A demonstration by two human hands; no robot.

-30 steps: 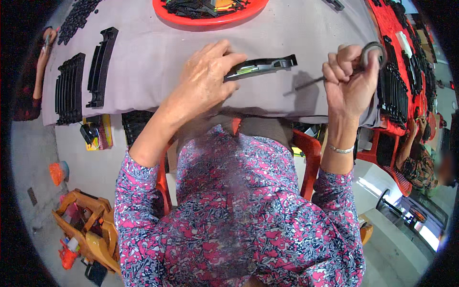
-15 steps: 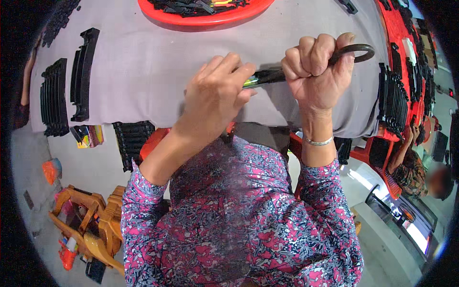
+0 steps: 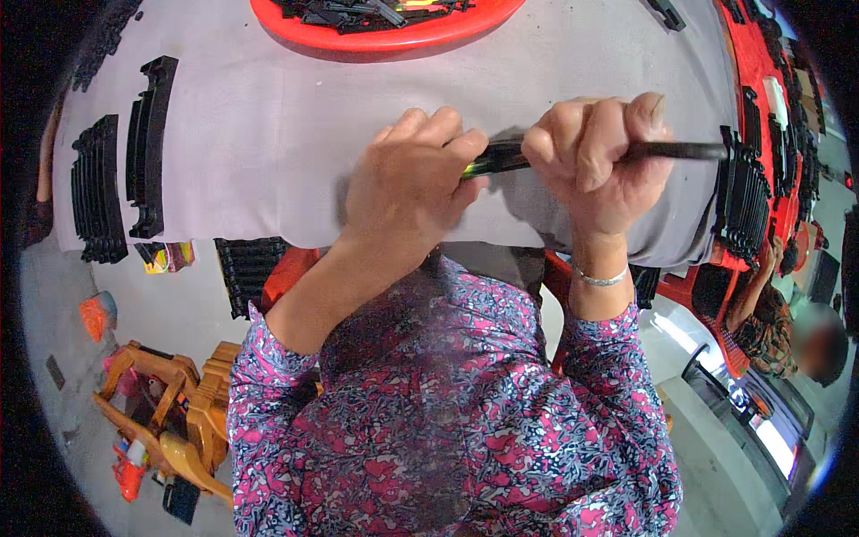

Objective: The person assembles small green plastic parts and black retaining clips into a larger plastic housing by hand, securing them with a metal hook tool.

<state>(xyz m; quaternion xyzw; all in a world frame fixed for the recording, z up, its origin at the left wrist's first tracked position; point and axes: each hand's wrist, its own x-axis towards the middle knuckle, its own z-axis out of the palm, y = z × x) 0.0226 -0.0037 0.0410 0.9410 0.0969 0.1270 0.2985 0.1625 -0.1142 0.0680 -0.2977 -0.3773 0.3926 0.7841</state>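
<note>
A slim black part with a bright green-yellow patch spanned the gap between the two hands, above the cloth of the bench. The left hand gripped its left end between thumb and fingers. The right hand was closed in a fist around a dark tool, whose thick end stuck out to the right of that hand; where tool and part met was hidden behind the fingers. A silvery bracelet circled the right wrist.

Beyond the hands, at the far side of the bench, sat a red basin heaped with small dark pieces. Well to the left of the left hand lay a small bundle of black strips, with a wider row of black strips just beyond it. To the right of the right hand, near the edge of the bench, stood another black row. Farther right and lower, a co-worker reached up toward a red-covered surface.
</note>
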